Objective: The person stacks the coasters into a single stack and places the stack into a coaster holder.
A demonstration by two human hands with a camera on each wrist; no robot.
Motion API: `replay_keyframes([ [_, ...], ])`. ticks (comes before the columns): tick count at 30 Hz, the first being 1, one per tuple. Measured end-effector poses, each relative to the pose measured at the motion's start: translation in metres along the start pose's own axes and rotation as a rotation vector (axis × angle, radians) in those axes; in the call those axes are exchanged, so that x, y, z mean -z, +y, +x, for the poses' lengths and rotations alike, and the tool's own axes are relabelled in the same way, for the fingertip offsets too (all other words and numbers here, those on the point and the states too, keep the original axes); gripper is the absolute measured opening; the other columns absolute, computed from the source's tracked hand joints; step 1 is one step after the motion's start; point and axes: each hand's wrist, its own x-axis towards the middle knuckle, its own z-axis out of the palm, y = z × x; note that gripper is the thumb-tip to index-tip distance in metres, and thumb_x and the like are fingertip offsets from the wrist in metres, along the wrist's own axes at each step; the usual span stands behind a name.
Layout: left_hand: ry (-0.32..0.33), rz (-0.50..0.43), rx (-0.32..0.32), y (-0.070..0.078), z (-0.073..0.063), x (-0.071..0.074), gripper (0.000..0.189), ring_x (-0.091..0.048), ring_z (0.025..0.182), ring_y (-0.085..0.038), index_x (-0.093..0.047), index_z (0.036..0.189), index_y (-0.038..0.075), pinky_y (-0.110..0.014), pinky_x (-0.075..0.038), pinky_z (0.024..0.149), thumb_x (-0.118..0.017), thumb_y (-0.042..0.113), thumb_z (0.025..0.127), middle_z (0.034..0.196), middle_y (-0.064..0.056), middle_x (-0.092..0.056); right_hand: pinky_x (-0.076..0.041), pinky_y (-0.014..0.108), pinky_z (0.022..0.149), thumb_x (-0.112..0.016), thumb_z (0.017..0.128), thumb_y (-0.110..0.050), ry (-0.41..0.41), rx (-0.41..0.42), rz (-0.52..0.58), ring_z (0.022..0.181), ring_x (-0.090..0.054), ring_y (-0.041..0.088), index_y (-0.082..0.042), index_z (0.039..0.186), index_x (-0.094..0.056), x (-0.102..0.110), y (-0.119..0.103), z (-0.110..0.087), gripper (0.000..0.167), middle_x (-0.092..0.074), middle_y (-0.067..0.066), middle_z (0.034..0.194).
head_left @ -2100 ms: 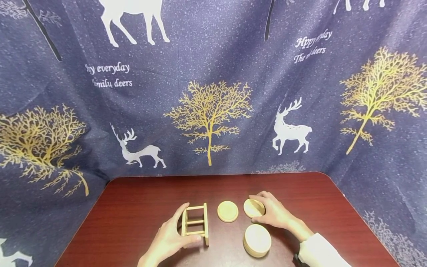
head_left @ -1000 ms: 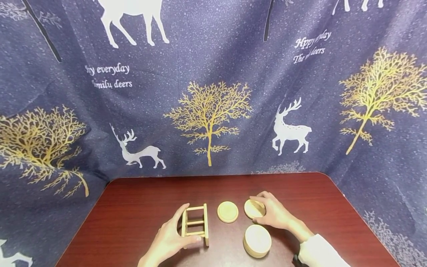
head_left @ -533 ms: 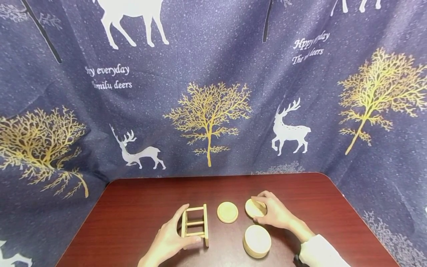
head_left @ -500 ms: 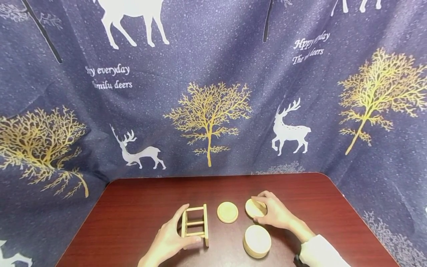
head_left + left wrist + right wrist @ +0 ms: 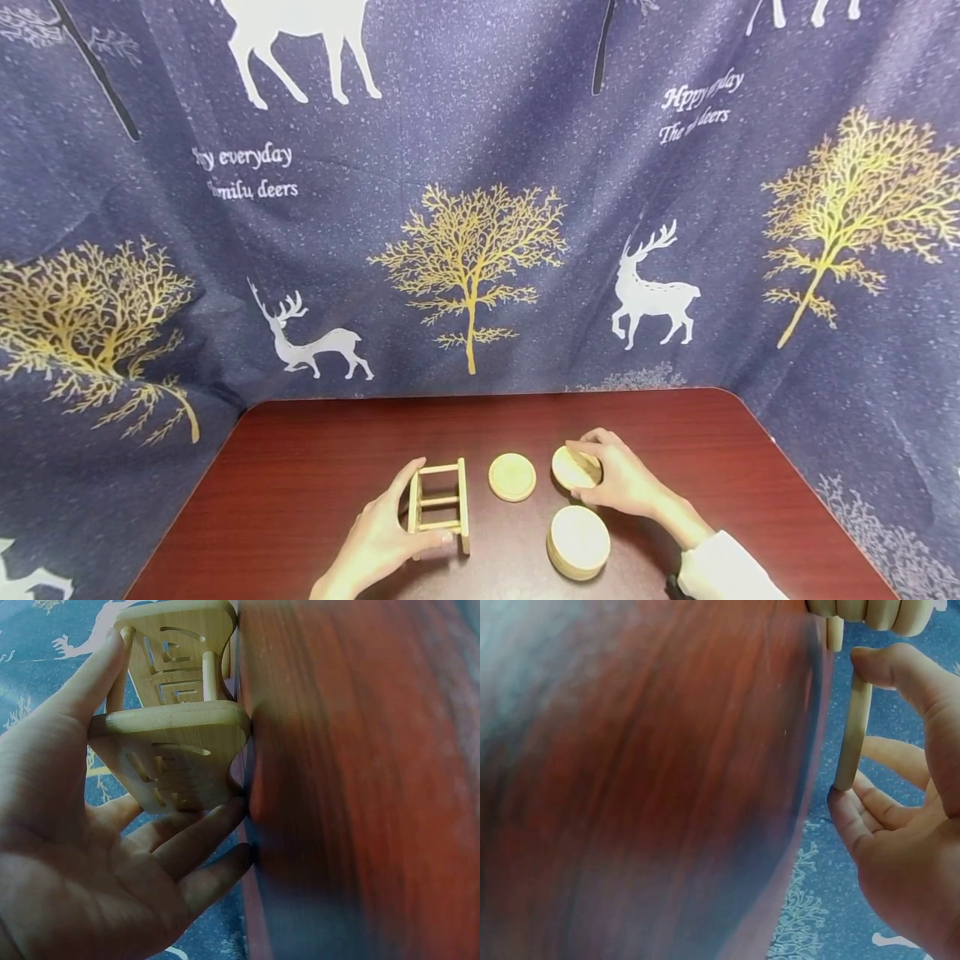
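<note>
A small wooden coaster rack (image 5: 462,500) with two carved side panels joined by rods stands on the table. My left hand (image 5: 378,537) holds it by the left panel, thumb at the near end and fingers at the far end; the left wrist view shows the rack's carved panel (image 5: 176,724) close. On the right, my right hand (image 5: 621,479) pinches a round wooden coaster (image 5: 570,471) at its rim between thumb and fingers. In the right wrist view that coaster (image 5: 853,735) is seen edge-on, apparently just off the table. Another coaster (image 5: 512,477) lies flat between the hands.
Nearer the front, a stack of several coasters (image 5: 579,540) stands just below my right hand. The reddish-brown table (image 5: 322,433) ends at a back edge against a blue cloth (image 5: 480,125) printed with deer and trees.
My right hand and its coaster have shifted very slightly to the right. The left hand, the rack, the lone coaster and the stack look the same.
</note>
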Motion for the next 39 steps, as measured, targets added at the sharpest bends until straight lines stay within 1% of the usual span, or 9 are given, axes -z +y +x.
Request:
replay_keyframes([
  [8,-0.003,-0.01,0.007,0.001,0.0,0.001,0.115,-0.073,0.105,-0.026,-0.052,0.164,0.027,-0.049,-0.059,0.085,-0.107,0.05,0.066,0.13,-0.011,-0.076,-0.056,0.045,0.095,-0.099,0.073,-0.024,0.011,-0.012,-0.012,0.113,-0.063,0.027,-0.001,0.137,-0.077,0.002,0.0,-0.002,0.072,-0.065,0.002,0.12],
  [16,-0.01,-0.011,0.017,0.002,0.0,0.002,0.115,-0.07,0.096,-0.02,-0.052,0.164,0.032,-0.045,-0.057,0.081,-0.107,0.05,0.065,0.128,-0.011,-0.076,-0.056,0.044,0.095,-0.099,0.073,-0.025,0.036,0.004,-0.018,0.114,-0.063,0.025,-0.002,0.137,-0.077,0.006,-0.003,-0.004,0.072,-0.065,0.0,0.121],
  [20,-0.026,-0.028,0.025,0.002,0.0,0.003,0.115,-0.069,0.085,-0.016,-0.05,0.165,0.032,-0.041,-0.057,0.074,-0.107,0.047,0.067,0.127,-0.013,-0.076,-0.057,0.044,0.096,-0.099,0.073,-0.026,0.044,0.009,-0.016,0.114,-0.062,0.024,-0.002,0.137,-0.077,0.009,-0.006,-0.004,0.072,-0.065,0.0,0.121],
  [23,-0.028,-0.032,0.025,0.002,0.0,0.003,0.114,-0.067,0.08,-0.014,-0.05,0.165,0.032,-0.038,-0.056,0.072,-0.107,0.047,0.067,0.126,-0.013,-0.076,-0.057,0.044,0.096,-0.099,0.073,-0.026,0.043,0.007,-0.014,0.114,-0.062,0.024,-0.002,0.137,-0.077,0.011,-0.008,-0.005,0.072,-0.065,0.0,0.122],
  [28,-0.02,-0.02,0.017,0.002,0.0,0.002,0.114,-0.067,0.086,-0.016,-0.051,0.165,0.033,-0.042,-0.056,0.077,-0.107,0.048,0.067,0.127,-0.012,-0.076,-0.056,0.044,0.095,-0.099,0.073,-0.026,0.045,0.01,-0.015,0.115,-0.062,0.023,-0.003,0.138,-0.077,0.014,-0.011,-0.006,0.072,-0.065,-0.001,0.122],
  [33,-0.017,-0.01,0.015,0.002,0.0,0.002,0.114,-0.069,0.094,-0.019,-0.051,0.164,0.033,-0.045,-0.057,0.079,-0.106,0.049,0.066,0.128,-0.011,-0.076,-0.056,0.043,0.094,-0.099,0.072,-0.025,0.062,0.03,-0.018,0.114,-0.061,0.021,-0.004,0.137,-0.078,0.016,-0.014,-0.008,0.072,-0.064,-0.002,0.122],
  [39,-0.022,-0.015,0.018,0.002,0.0,0.002,0.115,-0.07,0.091,-0.018,-0.051,0.165,0.029,-0.044,-0.057,0.078,-0.107,0.049,0.067,0.127,-0.011,-0.076,-0.056,0.043,0.094,-0.099,0.07,-0.025,0.062,0.047,-0.01,0.114,-0.06,0.021,-0.003,0.137,-0.077,0.017,-0.018,-0.01,0.073,-0.063,-0.003,0.122],
])
